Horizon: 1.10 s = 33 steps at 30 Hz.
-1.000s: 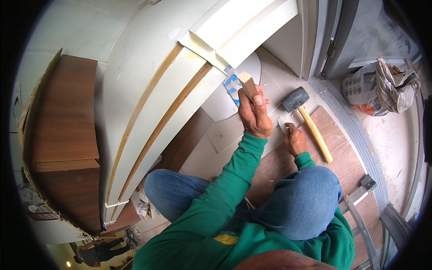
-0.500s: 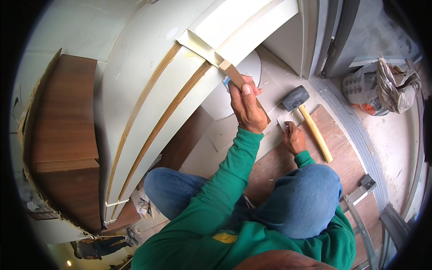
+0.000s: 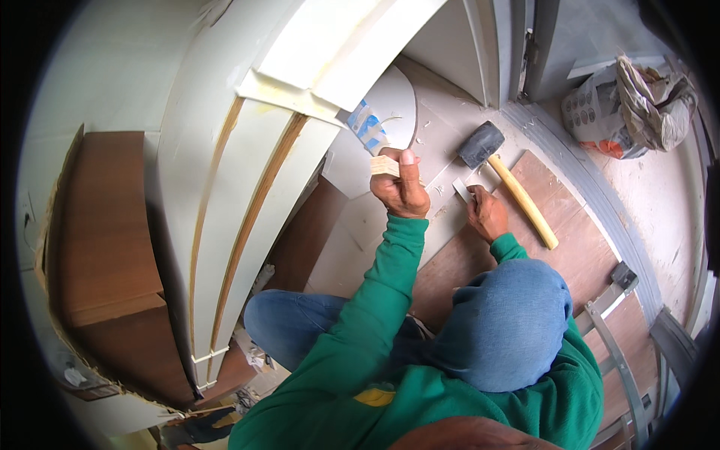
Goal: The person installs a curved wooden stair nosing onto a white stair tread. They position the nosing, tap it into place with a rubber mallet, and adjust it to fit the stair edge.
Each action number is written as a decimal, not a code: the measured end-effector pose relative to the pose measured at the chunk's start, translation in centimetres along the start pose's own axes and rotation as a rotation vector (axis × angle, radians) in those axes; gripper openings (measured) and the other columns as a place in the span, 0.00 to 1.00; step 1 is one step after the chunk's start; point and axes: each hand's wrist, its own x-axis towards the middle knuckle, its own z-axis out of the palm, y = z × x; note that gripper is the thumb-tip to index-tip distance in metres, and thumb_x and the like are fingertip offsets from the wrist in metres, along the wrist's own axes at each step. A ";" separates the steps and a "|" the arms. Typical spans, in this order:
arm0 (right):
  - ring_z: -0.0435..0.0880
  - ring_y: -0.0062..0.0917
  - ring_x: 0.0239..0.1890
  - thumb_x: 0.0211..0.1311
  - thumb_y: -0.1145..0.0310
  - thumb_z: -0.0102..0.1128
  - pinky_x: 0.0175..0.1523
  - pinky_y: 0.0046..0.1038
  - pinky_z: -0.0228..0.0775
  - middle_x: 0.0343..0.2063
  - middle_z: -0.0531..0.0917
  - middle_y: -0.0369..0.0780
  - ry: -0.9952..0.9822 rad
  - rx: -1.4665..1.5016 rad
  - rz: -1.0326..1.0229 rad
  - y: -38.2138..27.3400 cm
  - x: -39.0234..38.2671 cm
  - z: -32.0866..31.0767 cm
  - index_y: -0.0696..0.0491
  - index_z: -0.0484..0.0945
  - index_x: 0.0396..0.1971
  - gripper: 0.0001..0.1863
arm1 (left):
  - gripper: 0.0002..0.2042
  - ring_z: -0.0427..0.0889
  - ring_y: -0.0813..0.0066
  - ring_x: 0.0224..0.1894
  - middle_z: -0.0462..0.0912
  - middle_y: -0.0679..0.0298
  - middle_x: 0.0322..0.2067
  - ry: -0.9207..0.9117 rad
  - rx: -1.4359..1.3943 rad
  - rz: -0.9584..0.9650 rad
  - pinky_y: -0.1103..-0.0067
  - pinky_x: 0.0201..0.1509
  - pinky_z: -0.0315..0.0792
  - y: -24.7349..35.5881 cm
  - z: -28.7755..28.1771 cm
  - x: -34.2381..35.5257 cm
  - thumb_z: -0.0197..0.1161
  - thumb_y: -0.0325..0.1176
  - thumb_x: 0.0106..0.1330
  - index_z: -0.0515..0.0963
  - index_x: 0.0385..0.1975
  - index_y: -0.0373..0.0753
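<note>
My left hand [image 3: 403, 187] is closed round a short wood strip [image 3: 385, 166], its pale layered end facing up, beside the lower edge of a white door frame [image 3: 289, 161] with brown wood strips set along it. Lower and to the right, my right hand [image 3: 487, 216] grips a flat pale blade [image 3: 460, 189]; its handle is hidden in the fingers. Just beyond that hand lies a mallet [image 3: 481, 144] with a black head and a yellowish wooden handle, partly over a brown board [image 3: 546, 191].
A blue-and-white patterned piece [image 3: 366, 126] sits by a rounded white panel [image 3: 397, 97]. A crumpled bag [image 3: 630, 109] stands at the far right. Metal ladder-like rails [image 3: 619, 352] lie near my right knee. Brown wood panels [image 3: 105, 225] stand at the left. Wood shavings dot the floor.
My left hand has lowered slightly and turned the wood strip, so its end now faces up, away from the frame's corner. The right hand still holds the blade. The whole view has shifted.
</note>
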 end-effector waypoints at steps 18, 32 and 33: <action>0.88 0.42 0.43 0.67 0.72 0.67 0.49 0.39 0.83 0.40 0.85 0.48 0.262 0.084 -0.268 -10.0 2.5 -6.3 0.57 0.84 0.54 0.17 | 0.17 0.74 0.73 0.28 0.73 0.66 0.25 0.032 0.202 -0.313 0.70 0.33 0.69 -1.4 0.5 -0.9 0.64 0.41 0.78 0.75 0.35 0.31; 0.81 0.16 0.36 0.72 0.66 0.71 0.45 0.23 0.77 0.38 0.84 0.33 -0.299 1.036 -0.399 -26.0 8.0 -7.5 0.52 0.72 0.76 0.35 | 0.20 0.79 0.73 0.40 0.76 0.65 0.35 -0.178 0.623 -0.541 0.69 0.50 0.76 -7.5 -3.1 -5.5 0.53 0.48 0.85 0.75 0.44 0.32; 0.81 0.16 0.36 0.72 0.63 0.71 0.43 0.24 0.78 0.38 0.84 0.33 -0.284 1.073 -0.407 -26.0 8.1 -6.8 0.52 0.72 0.76 0.35 | 0.20 0.79 0.73 0.40 0.76 0.65 0.35 -0.181 0.620 -0.541 0.69 0.50 0.76 -7.6 -3.2 -5.6 0.52 0.48 0.85 0.75 0.44 0.33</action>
